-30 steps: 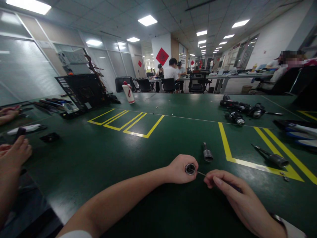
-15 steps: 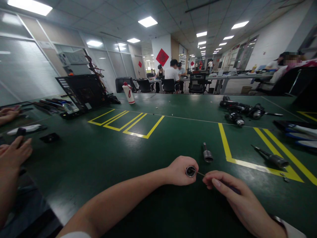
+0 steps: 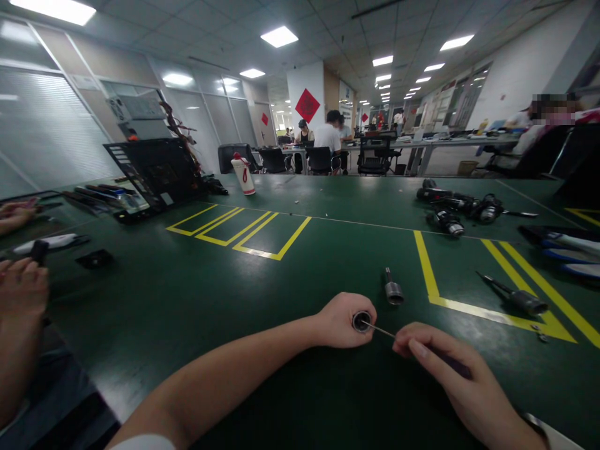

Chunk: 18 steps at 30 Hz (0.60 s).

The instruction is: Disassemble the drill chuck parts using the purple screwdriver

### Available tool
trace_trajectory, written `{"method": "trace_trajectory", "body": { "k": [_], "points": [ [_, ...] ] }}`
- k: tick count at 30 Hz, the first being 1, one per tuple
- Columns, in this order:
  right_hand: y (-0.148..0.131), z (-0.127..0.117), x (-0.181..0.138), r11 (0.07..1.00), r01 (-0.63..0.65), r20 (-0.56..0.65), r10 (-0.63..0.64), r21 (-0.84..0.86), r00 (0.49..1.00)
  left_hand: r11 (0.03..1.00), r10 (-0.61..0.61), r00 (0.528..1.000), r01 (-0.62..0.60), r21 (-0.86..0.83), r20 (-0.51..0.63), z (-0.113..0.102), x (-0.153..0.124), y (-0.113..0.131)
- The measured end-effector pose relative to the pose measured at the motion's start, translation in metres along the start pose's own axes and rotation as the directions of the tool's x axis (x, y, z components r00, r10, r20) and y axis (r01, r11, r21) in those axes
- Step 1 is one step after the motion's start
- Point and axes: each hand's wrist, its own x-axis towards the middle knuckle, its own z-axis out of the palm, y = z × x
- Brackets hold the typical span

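My left hand is wrapped around a hollow metal cylinder, its round open end facing me and the rest hidden in my fist. In my right hand I grip a thin screwdriver; its dark handle lies mostly under my fingers. The shaft's tip is inside the cylinder's mouth, and how deep it sits cannot be seen. Just beyond my left hand a metal cup-shaped part with a stem lies on the green table. Farther right rests a similar part with a longer pointed stem, beside small metal pieces.
Several black motor-like parts lie at the back right, near blue-and-white items. Yellow tape marks the table. A white tumbler stands at the back. At the left edge is a co-worker's hand near a black piece.
My right hand has moved slightly right and down, so more of the screwdriver's shaft shows outside the cylinder. My left hand stays nearly in place. The co-worker's hand at left has shifted.
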Motion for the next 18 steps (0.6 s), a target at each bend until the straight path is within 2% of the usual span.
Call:
{"method": "trace_trajectory", "body": {
  "k": [3,7,11,18],
  "points": [
    [-0.007,-0.003,-0.002,0.983,0.1,-0.009,-0.103,-0.155,0.995,0.998,-0.062,0.998,0.062,0.033,-0.009,-0.001,0.0,0.002],
    [-0.015,-0.003,-0.001,0.955,0.135,-0.02,-0.146,-0.263,0.989,0.985,-0.128,0.992,0.126,0.122,0.007,-0.001,0.001,0.004],
    [-0.012,0.001,-0.001,0.941,0.173,0.02,-0.175,-0.29,0.984,0.975,-0.112,0.993,0.104,0.194,0.031,0.0,0.002,0.005],
    [-0.003,0.005,-0.004,0.917,0.233,0.035,-0.235,-0.324,0.971,0.97,-0.106,0.992,0.089,0.227,0.062,0.001,0.003,0.003]
  ]
}}
